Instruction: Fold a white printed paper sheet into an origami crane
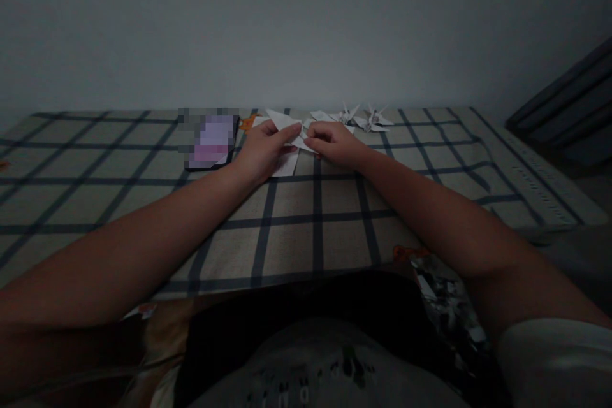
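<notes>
Between my two hands is a folded piece of white paper [281,118], held just above the tabletop. My left hand [262,148] pinches its left part, thumb on top. With bent fingers, my right hand [335,142] grips the paper's right corner. Under and beside my left hand lies a flat white paper sheet [288,167], partly hidden. Just past my right hand are two folded paper cranes, a nearer-left crane [349,116] and another crane [373,120] to its right, along with more white paper partly covered by the hand.
A phone [213,140] with a lit, blurred screen lies left of my hands. The table has a checked cloth [229,248], and its far edge meets a plain wall [306,25]. Dark slatted furniture [568,102] stands at the right. Something shiny and crumpled [449,306] is below the table's front edge.
</notes>
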The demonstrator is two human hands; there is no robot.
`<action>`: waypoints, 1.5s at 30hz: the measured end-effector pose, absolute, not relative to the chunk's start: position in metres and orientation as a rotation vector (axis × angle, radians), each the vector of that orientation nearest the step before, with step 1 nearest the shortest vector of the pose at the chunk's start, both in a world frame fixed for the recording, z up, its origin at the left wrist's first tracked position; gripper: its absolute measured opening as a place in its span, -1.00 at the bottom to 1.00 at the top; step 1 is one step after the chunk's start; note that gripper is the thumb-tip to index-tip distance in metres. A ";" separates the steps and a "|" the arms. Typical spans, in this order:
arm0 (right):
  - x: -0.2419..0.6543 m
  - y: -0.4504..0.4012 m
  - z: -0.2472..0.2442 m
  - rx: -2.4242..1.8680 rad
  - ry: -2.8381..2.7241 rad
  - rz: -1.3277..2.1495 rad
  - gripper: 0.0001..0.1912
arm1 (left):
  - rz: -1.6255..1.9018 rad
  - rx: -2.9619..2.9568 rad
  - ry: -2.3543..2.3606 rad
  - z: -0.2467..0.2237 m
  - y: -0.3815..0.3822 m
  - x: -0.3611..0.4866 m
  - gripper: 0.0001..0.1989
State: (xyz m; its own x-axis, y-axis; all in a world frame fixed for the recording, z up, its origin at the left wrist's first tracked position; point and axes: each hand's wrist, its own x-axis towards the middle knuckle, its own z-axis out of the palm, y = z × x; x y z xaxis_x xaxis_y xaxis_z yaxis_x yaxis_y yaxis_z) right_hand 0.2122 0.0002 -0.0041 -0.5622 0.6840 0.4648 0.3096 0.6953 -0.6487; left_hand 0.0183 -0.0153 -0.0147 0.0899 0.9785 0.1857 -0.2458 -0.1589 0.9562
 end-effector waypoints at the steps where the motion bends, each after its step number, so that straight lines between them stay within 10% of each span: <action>1: 0.212 0.000 -0.004 -0.755 -2.183 0.659 -0.74 | 1.351 1.204 0.858 -0.015 -0.016 0.018 -0.76; 26: 0.215 0.002 -0.002 -0.864 -2.016 0.735 -0.76 | 1.377 1.231 0.888 -0.010 -0.019 0.019 -0.65; 45: 0.218 0.011 -0.008 -0.601 -2.346 0.138 -0.73 | 1.307 1.194 0.843 -0.016 -0.014 0.020 -0.80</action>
State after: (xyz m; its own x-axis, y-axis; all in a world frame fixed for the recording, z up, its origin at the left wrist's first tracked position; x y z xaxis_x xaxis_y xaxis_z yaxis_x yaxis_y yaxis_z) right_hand 0.2181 0.0114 -0.0078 -0.6466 0.4579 0.6101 0.3833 0.8865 -0.2592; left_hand 0.0196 -0.0144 -0.0164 0.1316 0.9779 0.1626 -0.2554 -0.1251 0.9587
